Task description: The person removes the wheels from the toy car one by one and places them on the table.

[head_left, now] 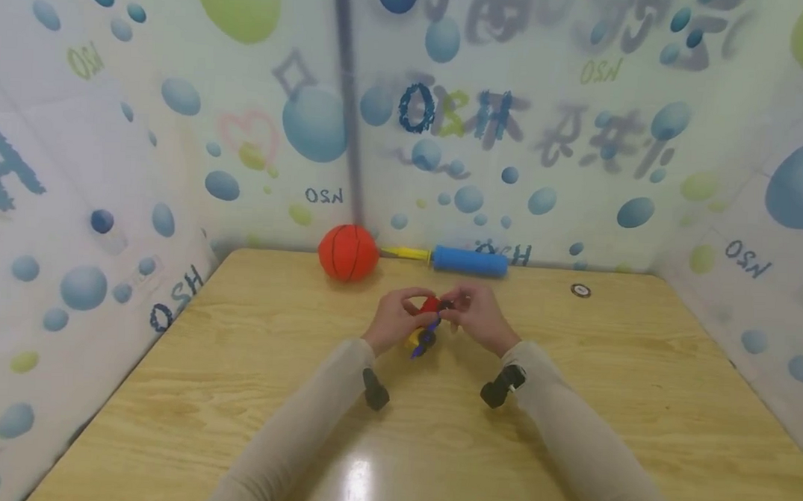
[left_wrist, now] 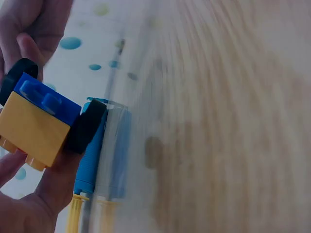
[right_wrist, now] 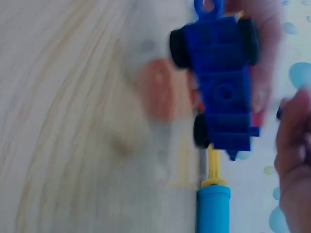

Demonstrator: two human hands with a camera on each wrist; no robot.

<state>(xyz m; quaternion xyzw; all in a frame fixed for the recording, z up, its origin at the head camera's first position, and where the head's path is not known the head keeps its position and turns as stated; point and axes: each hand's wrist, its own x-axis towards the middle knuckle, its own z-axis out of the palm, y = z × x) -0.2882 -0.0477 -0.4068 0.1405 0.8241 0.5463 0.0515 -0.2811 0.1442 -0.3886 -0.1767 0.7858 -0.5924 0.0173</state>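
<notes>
A small toy car [head_left: 428, 323] built of bricks, with a blue chassis [right_wrist: 223, 82], a yellow brick [left_wrist: 31, 131], a red top and black wheels [left_wrist: 86, 126], is held above the wooden table [head_left: 234, 393]. My left hand [head_left: 398, 319] grips it from the left, fingers curled round the yellow and blue bricks. From the right, my right hand [head_left: 477, 313] pinches the car's red end, where a small black part shows between its fingertips. In the right wrist view the car's underside faces the camera, and a finger [right_wrist: 294, 141] of the right hand is beside it.
An orange toy basketball [head_left: 348, 253] lies at the table's far edge against the wall. Beside it is a blue pump [head_left: 470, 261] with a yellow shaft. A small round dark item [head_left: 580, 290] lies far right. Bubble-patterned walls enclose three sides.
</notes>
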